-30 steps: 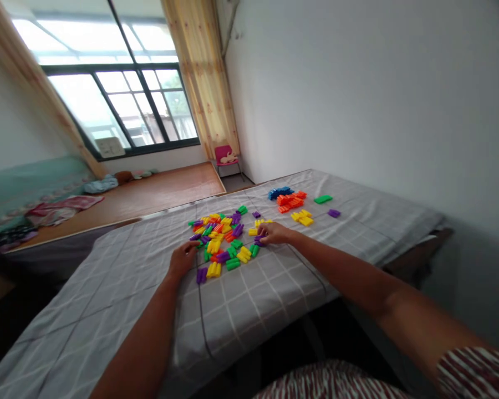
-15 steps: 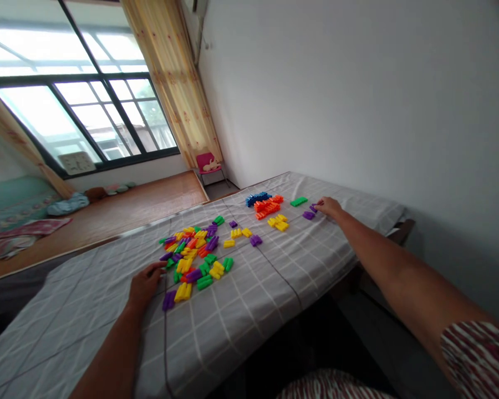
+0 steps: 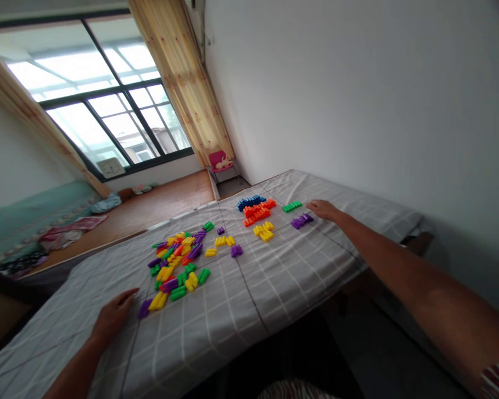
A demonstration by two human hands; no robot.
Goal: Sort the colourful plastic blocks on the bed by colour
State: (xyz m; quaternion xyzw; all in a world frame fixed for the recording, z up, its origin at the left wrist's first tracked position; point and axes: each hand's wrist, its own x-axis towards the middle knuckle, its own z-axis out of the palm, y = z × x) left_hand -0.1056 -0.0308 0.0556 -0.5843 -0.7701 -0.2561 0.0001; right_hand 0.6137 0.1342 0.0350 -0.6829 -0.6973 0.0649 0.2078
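Observation:
My left hand rests on the grey checked bedsheet with its fingers loosely stretched out, holding nothing. Just right of it lies a mixed pile of plastic building blocks in yellow, green, purple and orange, with a purple block nearest my fingers. Over at the right, my right hand hovers low with fingers extended and nothing visible in them. It is just beside a purple block row and a green block row. Orange blocks, blue blocks and yellow blocks sit in separate colour groups.
Between pile and groups lie loose yellow blocks and a purple block pair. The bed meets a white wall on the right. A pink chair stands near the curtain and window.
The purple block my right hand held is now joined with the other purple piece, and that hand has let go. My left hand has drawn back from the pile. The view has shifted.

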